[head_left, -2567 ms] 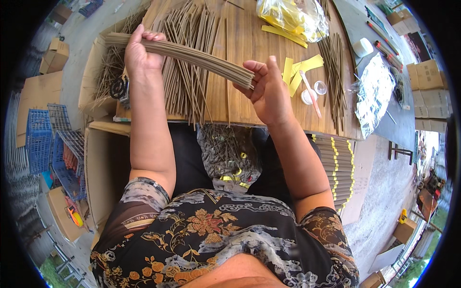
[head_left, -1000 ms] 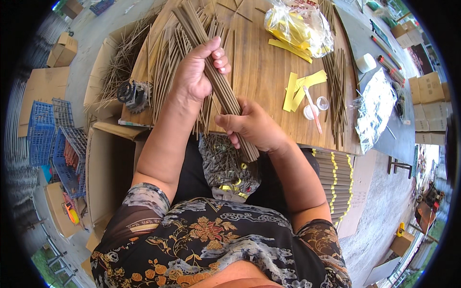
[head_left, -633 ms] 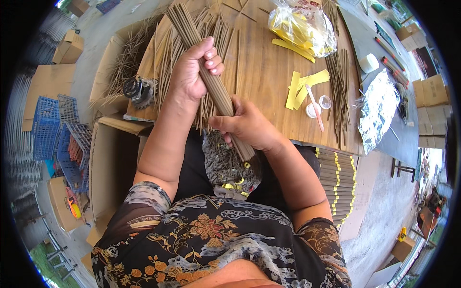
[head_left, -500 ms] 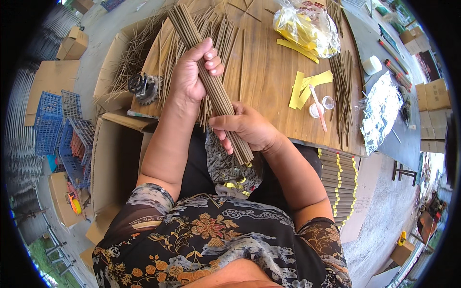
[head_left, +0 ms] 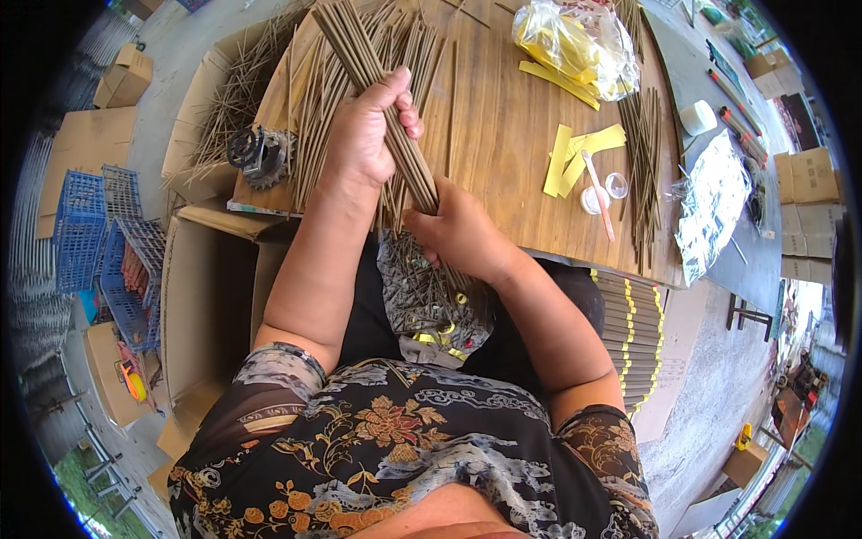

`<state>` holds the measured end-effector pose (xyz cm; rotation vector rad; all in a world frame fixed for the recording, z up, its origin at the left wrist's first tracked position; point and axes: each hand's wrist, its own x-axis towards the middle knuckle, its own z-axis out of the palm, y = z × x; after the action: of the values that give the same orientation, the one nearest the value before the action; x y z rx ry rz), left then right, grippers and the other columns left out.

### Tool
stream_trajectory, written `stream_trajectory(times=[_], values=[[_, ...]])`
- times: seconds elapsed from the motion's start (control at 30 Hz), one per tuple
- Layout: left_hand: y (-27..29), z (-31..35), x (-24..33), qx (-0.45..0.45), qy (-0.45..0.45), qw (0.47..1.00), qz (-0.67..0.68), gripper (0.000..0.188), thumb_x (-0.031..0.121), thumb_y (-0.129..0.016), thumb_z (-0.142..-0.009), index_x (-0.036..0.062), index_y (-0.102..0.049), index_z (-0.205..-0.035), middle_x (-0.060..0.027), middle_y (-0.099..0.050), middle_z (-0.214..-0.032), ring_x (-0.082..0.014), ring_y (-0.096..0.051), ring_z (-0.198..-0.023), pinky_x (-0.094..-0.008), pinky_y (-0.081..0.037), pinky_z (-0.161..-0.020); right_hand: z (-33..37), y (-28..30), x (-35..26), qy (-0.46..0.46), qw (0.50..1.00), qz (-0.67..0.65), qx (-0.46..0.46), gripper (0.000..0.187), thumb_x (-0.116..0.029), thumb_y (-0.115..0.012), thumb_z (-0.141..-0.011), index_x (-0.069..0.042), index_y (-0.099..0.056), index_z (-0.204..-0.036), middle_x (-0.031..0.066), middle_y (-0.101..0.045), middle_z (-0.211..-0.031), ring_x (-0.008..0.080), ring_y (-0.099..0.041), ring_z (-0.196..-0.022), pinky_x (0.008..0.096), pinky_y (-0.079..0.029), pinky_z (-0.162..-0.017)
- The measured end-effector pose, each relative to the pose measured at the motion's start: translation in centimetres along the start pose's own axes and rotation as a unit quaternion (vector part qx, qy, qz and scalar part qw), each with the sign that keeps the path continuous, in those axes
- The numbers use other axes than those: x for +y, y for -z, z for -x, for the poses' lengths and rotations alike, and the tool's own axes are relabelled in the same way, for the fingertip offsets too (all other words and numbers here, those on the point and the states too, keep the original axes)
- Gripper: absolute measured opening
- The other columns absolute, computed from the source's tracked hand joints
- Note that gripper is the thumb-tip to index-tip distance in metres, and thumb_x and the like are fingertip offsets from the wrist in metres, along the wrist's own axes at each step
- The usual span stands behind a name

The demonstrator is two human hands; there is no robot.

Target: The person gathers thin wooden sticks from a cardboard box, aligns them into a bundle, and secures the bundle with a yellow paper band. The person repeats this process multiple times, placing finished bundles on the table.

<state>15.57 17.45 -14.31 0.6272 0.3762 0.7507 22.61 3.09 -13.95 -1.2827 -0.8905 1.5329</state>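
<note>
A slanting bundle of thin brown incense sticks (head_left: 409, 160) is held in front of me above the table edge. My left hand (head_left: 366, 130) is wrapped round its middle, thumb on top. Lower down, my right hand (head_left: 462, 229) closes round the bundle's near end, hiding the stick tips. Behind my left hand, many loose incense sticks (head_left: 314, 99) lie spread on the wooden table (head_left: 494, 144). Below my right hand, a dark crumpled cloth (head_left: 400, 301) with yellow scraps lies over my lap.
Yellow paper strips (head_left: 558, 162) and a small tub (head_left: 593, 199) with a flat stick lie right. Behind them is a plastic bag (head_left: 575, 45). Banded stick bundles (head_left: 628, 332) stand below the table's right edge. An open cardboard box (head_left: 211, 305) is at my left.
My right hand has moved up and closed round the bundle's near end, covering tips that showed before. The bundle has shifted slightly upward; my left hand still grips it.
</note>
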Motion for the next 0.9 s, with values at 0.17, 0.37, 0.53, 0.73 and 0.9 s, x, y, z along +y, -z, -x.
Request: stream_trajectory(times=[0.17,0.37,0.53,0.73,0.9], values=[[0.0,-0.2,0.5,-0.09,0.06,0.983,0.149,0.011,0.012,-0.055,-0.084,0.0029,-0.05,-0.085,-0.0007,-0.046,-0.061,-0.0092,-0.043,-0.05,-0.0224,-0.037,-0.045,0.1,0.5,-0.3,-0.04,0.992,-0.104,-0.056,0.014,-0.012,-0.054,-0.081,-0.001,-0.045,-0.081,0.0025,-0.049,-0.058,0.0096,-0.049,-0.045,0.0238,-0.041,-0.04],[0.1,0.2,0.6,0.013,0.025,0.999,0.039,0.009,0.01,-0.057,-0.082,0.0046,-0.05,-0.082,0.0,-0.045,-0.059,-0.0086,-0.044,-0.048,-0.0222,-0.037,-0.042,-0.2,-0.3,0.1,0.018,1.0,0.023,0.011,0.016,-0.008,-0.059,-0.076,0.0,-0.046,-0.079,0.0041,-0.052,-0.06,0.0133,-0.053,-0.045,0.027,-0.044,-0.041],[0.2,-0.1,0.7,-0.078,0.047,0.99,0.109,0.009,0.01,-0.058,-0.081,0.0036,-0.051,-0.082,0.0,-0.046,-0.058,-0.008,-0.045,-0.049,-0.0209,-0.036,-0.043,-0.2,0.2,0.2,-0.045,0.979,-0.188,-0.069,0.017,-0.009,-0.059,-0.076,0.001,-0.045,-0.08,0.0042,-0.051,-0.06,0.0127,-0.052,-0.046,0.0256,-0.043,-0.04],[0.1,0.3,0.4,-0.001,0.011,1.0,0.029,0.009,0.009,-0.059,-0.08,0.0043,-0.052,-0.076,-0.0003,-0.048,-0.057,-0.0077,-0.046,-0.049,-0.0205,-0.037,-0.043,-0.7,0.0,1.7,0.058,0.986,0.137,0.075,0.013,-0.008,-0.058,-0.077,-0.001,-0.047,-0.079,0.0033,-0.049,-0.059,0.0116,-0.05,-0.045,0.0241,-0.042,-0.038],[0.1,0.0,0.9,-0.049,0.035,0.996,0.072,0.01,0.009,-0.059,-0.08,0.0055,-0.051,-0.075,-0.0005,-0.048,-0.058,-0.0076,-0.046,-0.049,-0.0205,-0.038,-0.042,-0.1,-0.1,-0.1,-0.042,0.991,-0.119,-0.05,0.012,-0.007,-0.056,-0.077,0.001,-0.047,-0.077,0.0046,-0.05,-0.058,0.0137,-0.052,-0.045,0.0256,-0.043,-0.037]])
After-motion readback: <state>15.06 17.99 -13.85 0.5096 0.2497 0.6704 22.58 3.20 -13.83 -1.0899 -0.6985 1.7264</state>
